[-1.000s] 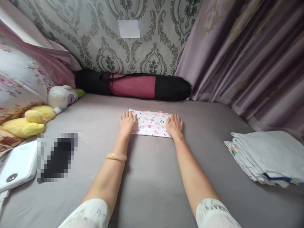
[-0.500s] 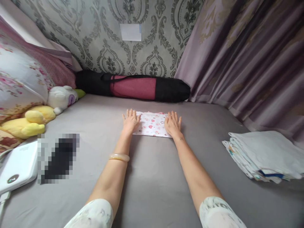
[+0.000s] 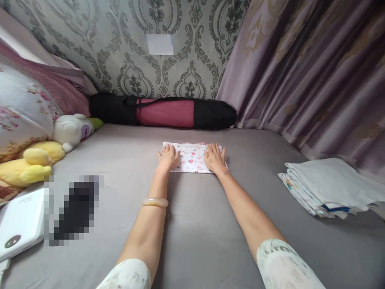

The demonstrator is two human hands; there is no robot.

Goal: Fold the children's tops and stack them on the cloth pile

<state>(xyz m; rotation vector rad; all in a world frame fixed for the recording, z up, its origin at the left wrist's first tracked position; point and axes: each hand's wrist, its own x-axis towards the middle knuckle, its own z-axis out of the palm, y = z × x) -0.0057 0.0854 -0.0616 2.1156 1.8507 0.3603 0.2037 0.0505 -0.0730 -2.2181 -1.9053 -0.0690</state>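
Observation:
A folded white cloth with pink and red prints (image 3: 191, 157) lies flat on the grey bed sheet (image 3: 192, 224) in front of me. My left hand (image 3: 169, 156) rests on its left part, palm down with fingers spread. On the right part of the cloth lies my right hand (image 3: 214, 157), also flat, its fingers stretched away from me. A pale bangle (image 3: 155, 202) circles my left forearm. Parts of the cloth under both palms are hidden.
A stack of folded white cloths (image 3: 333, 184) sits at the right. Along the wall lies a long black and red bag (image 3: 165, 113). At left are a yellow plush toy (image 3: 27, 164), a white plush toy (image 3: 72, 130), a white power bank (image 3: 22, 224) and a blurred dark object (image 3: 75, 210).
My hands have moved inward over the cloth, a little closer together, baring its outer corners. The camera view has shifted slightly.

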